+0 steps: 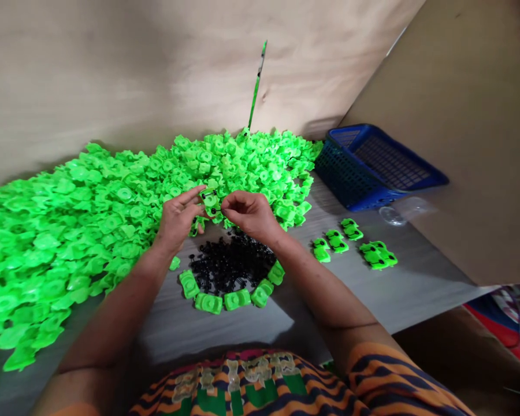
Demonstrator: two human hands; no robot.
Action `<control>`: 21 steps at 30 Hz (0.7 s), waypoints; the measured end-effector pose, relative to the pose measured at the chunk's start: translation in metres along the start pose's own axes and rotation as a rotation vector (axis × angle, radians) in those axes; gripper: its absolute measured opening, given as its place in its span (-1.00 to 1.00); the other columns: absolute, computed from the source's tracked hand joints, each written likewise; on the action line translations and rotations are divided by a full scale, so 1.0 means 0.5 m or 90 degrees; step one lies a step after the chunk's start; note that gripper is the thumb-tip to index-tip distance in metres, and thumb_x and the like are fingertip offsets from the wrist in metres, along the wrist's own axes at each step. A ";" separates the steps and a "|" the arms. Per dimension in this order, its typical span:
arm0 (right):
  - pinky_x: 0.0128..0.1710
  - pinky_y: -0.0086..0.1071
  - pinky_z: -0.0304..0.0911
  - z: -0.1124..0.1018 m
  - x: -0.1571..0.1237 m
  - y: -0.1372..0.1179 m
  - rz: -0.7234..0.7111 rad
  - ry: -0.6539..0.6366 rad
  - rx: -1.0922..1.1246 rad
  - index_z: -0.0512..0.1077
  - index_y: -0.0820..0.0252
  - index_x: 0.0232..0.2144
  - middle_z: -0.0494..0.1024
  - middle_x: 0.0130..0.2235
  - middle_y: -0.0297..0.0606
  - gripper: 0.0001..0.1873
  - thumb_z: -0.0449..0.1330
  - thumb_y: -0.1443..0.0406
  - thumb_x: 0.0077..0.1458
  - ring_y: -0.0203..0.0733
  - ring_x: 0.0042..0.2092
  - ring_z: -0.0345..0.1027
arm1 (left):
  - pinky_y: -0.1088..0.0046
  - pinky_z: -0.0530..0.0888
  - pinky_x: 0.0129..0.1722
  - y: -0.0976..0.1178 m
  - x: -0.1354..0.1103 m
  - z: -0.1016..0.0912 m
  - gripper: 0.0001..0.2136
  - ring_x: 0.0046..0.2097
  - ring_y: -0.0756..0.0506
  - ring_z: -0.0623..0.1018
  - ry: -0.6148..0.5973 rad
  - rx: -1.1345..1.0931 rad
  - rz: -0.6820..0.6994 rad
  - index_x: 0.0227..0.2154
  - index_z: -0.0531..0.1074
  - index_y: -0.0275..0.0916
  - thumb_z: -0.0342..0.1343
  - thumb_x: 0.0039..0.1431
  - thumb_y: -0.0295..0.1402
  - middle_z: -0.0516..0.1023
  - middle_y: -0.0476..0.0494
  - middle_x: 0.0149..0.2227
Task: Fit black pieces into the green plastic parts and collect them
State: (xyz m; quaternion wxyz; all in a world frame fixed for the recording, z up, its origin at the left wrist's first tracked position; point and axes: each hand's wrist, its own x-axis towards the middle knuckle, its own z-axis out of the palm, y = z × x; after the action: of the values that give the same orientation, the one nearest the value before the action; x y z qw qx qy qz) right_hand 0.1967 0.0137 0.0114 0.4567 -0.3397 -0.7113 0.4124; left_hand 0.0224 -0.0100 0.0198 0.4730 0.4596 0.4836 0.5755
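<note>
My left hand [179, 216] grips a green plastic toy car body [210, 201] with its underside showing, and a black wheel axle spans its upper end. Below that, a second green car piece with black wheels [195, 226] shows at the lower fingers of the same hand, partly hidden. With thumb and forefinger pinched, my right hand [251, 212] holds a black wheel axle [215, 211] against the lower end of the car body. Under both hands lies a heap of black wheel axles [229, 263], edged at the front by several green car bodies [237, 299].
A large pile of green car bodies [91, 214] covers the table's left and back. To the right are several cars with black wheels [337, 241], a blue basket [368, 167] and a clear plastic piece [392, 216]. A thin green-and-black strip [256, 86] stands against the wooden back panel.
</note>
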 end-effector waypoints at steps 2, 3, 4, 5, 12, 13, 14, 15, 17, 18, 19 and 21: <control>-0.40 -0.48 0.17 0.002 -0.002 -0.001 -0.011 -0.001 -0.033 0.45 0.21 -0.46 0.44 -0.48 -0.41 -0.93 0.16 0.39 0.02 -0.36 -0.43 0.25 | 0.57 0.34 -0.75 0.000 -0.002 0.002 -0.51 -0.47 -0.08 0.59 -0.004 -0.004 -0.008 -0.10 0.67 -0.25 0.26 -0.21 -0.34 0.64 -0.10 -0.35; -0.39 -0.48 0.17 0.002 -0.004 -0.002 -0.015 -0.003 -0.052 0.46 0.21 -0.46 0.44 -0.48 -0.41 -0.92 0.16 0.40 0.02 -0.36 -0.43 0.25 | 0.57 0.35 -0.75 0.000 -0.003 0.003 -0.51 -0.47 -0.07 0.58 -0.003 -0.006 -0.011 -0.10 0.68 -0.26 0.27 -0.22 -0.35 0.63 -0.09 -0.35; -0.39 -0.48 0.17 0.003 -0.005 -0.004 -0.019 -0.003 -0.072 0.46 0.21 -0.45 0.44 -0.48 -0.41 -0.90 0.15 0.42 0.02 -0.36 -0.44 0.25 | 0.57 0.35 -0.76 0.000 -0.004 0.003 -0.50 -0.48 -0.07 0.57 -0.002 -0.008 -0.012 -0.10 0.68 -0.27 0.27 -0.23 -0.35 0.63 -0.10 -0.34; -0.38 -0.48 0.18 0.003 -0.006 -0.006 -0.022 -0.003 -0.093 0.47 0.21 -0.45 0.44 -0.48 -0.41 -0.89 0.14 0.43 0.03 -0.36 -0.44 0.24 | 0.57 0.35 -0.76 -0.001 -0.004 0.004 -0.49 -0.47 -0.06 0.56 -0.001 -0.009 -0.013 -0.10 0.68 -0.28 0.28 -0.24 -0.35 0.63 -0.10 -0.33; -0.28 -0.45 0.19 0.003 -0.009 -0.011 -0.054 0.008 -0.215 0.50 0.22 -0.41 0.48 -0.41 -0.36 -0.85 0.13 0.47 0.05 -0.33 -0.37 0.29 | 0.59 0.35 -0.74 -0.006 -0.006 0.006 -0.46 -0.50 0.00 0.50 -0.012 -0.006 -0.013 -0.07 0.68 -0.28 0.33 -0.26 -0.37 0.67 -0.16 -0.25; -0.27 -0.45 0.18 0.003 -0.009 -0.010 -0.057 0.007 -0.225 0.50 0.22 -0.41 0.48 -0.40 -0.35 -0.84 0.13 0.47 0.05 -0.32 -0.36 0.29 | 0.59 0.34 -0.75 -0.006 -0.006 0.006 -0.47 -0.50 -0.01 0.51 -0.012 -0.008 -0.016 -0.08 0.68 -0.28 0.33 -0.26 -0.37 0.67 -0.15 -0.25; -0.27 -0.45 0.18 0.003 -0.008 -0.009 -0.060 0.007 -0.234 0.49 0.22 -0.42 0.47 -0.40 -0.35 -0.84 0.13 0.48 0.05 -0.31 -0.35 0.29 | 0.59 0.34 -0.75 -0.006 -0.006 0.006 -0.47 -0.49 -0.02 0.52 -0.011 -0.012 -0.018 -0.08 0.68 -0.28 0.34 -0.27 -0.37 0.67 -0.15 -0.25; -0.27 -0.44 0.17 0.002 -0.008 -0.009 -0.065 0.007 -0.243 0.49 0.22 -0.42 0.47 -0.40 -0.35 -0.84 0.13 0.48 0.05 -0.31 -0.35 0.28 | 0.59 0.34 -0.75 -0.006 -0.005 0.006 -0.47 -0.49 -0.03 0.53 -0.009 -0.015 -0.021 -0.09 0.68 -0.28 0.34 -0.28 -0.37 0.67 -0.15 -0.26; -0.27 -0.44 0.16 0.002 -0.009 -0.011 -0.079 0.007 -0.263 0.47 0.22 -0.42 0.46 -0.39 -0.34 -0.84 0.12 0.49 0.05 -0.31 -0.35 0.27 | 0.59 0.33 -0.75 -0.005 -0.005 0.007 -0.48 -0.49 -0.04 0.54 -0.007 -0.022 -0.022 -0.10 0.68 -0.28 0.35 -0.28 -0.38 0.66 -0.13 -0.30; -0.27 -0.44 0.15 0.002 -0.011 -0.014 -0.085 0.006 -0.274 0.47 0.22 -0.42 0.45 -0.39 -0.33 -0.83 0.11 0.49 0.06 -0.30 -0.35 0.26 | 0.59 0.32 -0.75 -0.005 -0.005 0.007 -0.48 -0.49 -0.05 0.54 -0.008 -0.026 -0.022 -0.11 0.68 -0.28 0.34 -0.28 -0.38 0.64 -0.12 -0.33; -0.28 -0.43 0.14 0.002 -0.012 -0.017 -0.091 0.003 -0.287 0.46 0.21 -0.42 0.44 -0.38 -0.33 -0.83 0.10 0.49 0.08 -0.30 -0.35 0.25 | 0.59 0.32 -0.75 -0.005 -0.006 0.008 -0.49 -0.49 -0.05 0.54 -0.009 -0.029 -0.021 -0.11 0.68 -0.28 0.34 -0.27 -0.38 0.63 -0.11 -0.36; -0.28 -0.43 0.12 0.002 -0.015 -0.024 -0.097 -0.007 -0.315 0.45 0.21 -0.39 0.44 -0.36 -0.31 -0.81 0.07 0.49 0.12 -0.29 -0.35 0.23 | 0.59 0.32 -0.75 -0.005 -0.006 0.008 -0.50 -0.49 -0.06 0.55 -0.016 -0.033 -0.019 -0.11 0.68 -0.27 0.33 -0.26 -0.39 0.61 -0.09 -0.40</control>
State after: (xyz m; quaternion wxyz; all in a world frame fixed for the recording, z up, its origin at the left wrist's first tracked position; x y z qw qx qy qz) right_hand 0.1971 0.0019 0.0190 0.3851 -0.3844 -0.8167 0.1921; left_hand 0.0271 -0.0124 0.0177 0.4989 0.4472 0.4695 0.5750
